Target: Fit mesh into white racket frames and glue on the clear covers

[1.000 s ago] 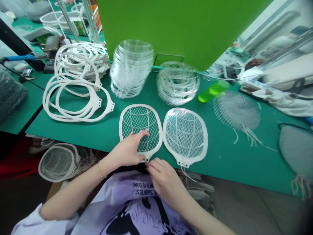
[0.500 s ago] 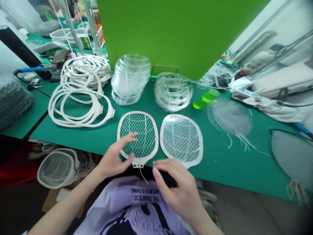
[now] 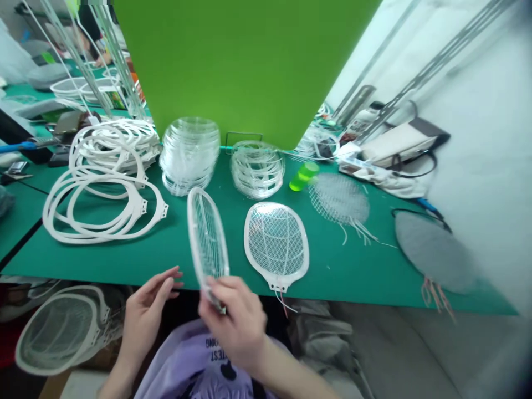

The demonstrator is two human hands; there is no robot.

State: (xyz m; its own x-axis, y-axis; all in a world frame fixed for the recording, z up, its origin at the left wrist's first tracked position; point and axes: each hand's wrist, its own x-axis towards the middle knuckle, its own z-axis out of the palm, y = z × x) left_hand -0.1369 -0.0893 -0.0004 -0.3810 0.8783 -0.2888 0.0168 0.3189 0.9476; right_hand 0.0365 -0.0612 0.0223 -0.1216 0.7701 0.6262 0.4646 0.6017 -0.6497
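Note:
My right hand [image 3: 235, 316] grips a white mosquito-swatter head [image 3: 206, 235] by its narrow lower end. The head is raised on edge above the table, its mesh seen at a slant. To the left, my left hand [image 3: 146, 307] holds nothing, its fingers stretched and thumb apart, near the table's front edge. A second swatter head [image 3: 277, 241] with metal mesh lies flat to the right, a white and a red wire trailing from its tab.
White plastic frames [image 3: 103, 174] lie piled on the left. Behind stand stacks of clear rings [image 3: 191, 158] and thinner clear rings [image 3: 258, 170]. A green cylinder [image 3: 304, 176], loose mesh pieces [image 3: 341, 199] and grey mesh sheets [image 3: 434, 252] lie rightward. Finished-looking heads [image 3: 58, 332] sit below the table.
My right hand has taken hold of the left swatter head, which has come up off the table and turned on edge. My left hand has moved off it, down and left. The view has shifted right.

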